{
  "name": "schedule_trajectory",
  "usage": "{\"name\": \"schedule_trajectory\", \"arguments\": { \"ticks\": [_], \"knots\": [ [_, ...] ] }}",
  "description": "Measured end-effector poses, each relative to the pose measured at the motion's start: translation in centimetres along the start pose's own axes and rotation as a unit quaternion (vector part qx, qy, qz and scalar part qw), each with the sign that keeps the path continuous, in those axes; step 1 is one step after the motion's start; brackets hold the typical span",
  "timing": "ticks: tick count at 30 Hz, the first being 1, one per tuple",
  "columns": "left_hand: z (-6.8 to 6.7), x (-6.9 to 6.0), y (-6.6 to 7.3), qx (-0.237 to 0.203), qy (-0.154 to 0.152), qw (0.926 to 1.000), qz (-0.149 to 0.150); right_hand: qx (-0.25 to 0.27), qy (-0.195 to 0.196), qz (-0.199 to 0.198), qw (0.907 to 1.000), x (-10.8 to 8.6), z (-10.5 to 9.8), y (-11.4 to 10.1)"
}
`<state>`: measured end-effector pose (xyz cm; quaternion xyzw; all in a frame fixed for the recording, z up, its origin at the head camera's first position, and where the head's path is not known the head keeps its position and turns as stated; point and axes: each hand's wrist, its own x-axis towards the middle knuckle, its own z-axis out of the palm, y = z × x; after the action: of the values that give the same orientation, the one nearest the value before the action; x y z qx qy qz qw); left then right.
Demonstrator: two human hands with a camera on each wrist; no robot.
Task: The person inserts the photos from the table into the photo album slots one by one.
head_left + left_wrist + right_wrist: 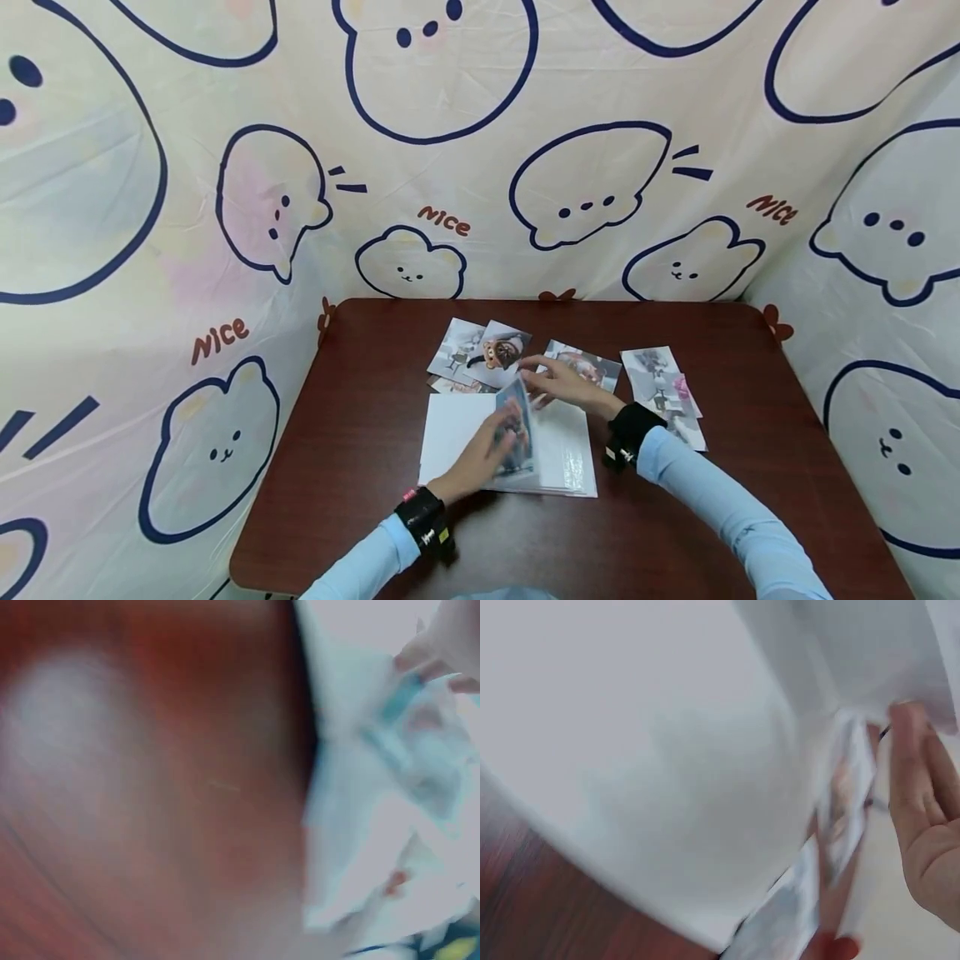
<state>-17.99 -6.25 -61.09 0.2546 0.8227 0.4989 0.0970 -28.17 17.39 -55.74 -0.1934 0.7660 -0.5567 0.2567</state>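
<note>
At the far left, three overlapping photo prints (pixel 455 348) lie on the wooden table (pixel 352 433). My left hand (pixel 474 458) has bent fingers at one raised picture page (pixel 517 463); blur hides whether I pinch it or merely touch it. That page stands up from one white photo album (pixel 457 421), spread beneath both hands. My right hand (pixel 568 387), fingers nearly straight, reaches the page's upper edge. Behind it lies one partly covered print (pixel 600 367); farther right, at least two overlapping snapshots (pixel 647 363).
</note>
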Motion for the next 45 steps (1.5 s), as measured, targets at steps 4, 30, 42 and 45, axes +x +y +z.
{"name": "schedule_trajectory", "arguments": {
  "ticks": [4,30,42,45],
  "knots": [
    [-2.8,1.1,0.8,-0.207,0.080,0.9688,-0.110,-0.008,-0.022,-0.039,0.9990,0.7,3.0,-1.7],
    [-8.4,-1.3,-4.4,-0.074,0.247,0.9349,-0.244,-0.408,-0.024,-0.211,0.8881,3.0,9.2,1.1],
    [-3.5,-0.4,-3.8,0.304,0.210,0.9185,0.142,-0.379,0.122,0.012,0.9173,9.9,-0.1,1.1],
    [-1.6,-0.9,-3.3,0.365,0.130,0.9046,0.178,-0.385,0.126,0.063,0.9121,10.5,-0.5,1.9]
  ]
}}
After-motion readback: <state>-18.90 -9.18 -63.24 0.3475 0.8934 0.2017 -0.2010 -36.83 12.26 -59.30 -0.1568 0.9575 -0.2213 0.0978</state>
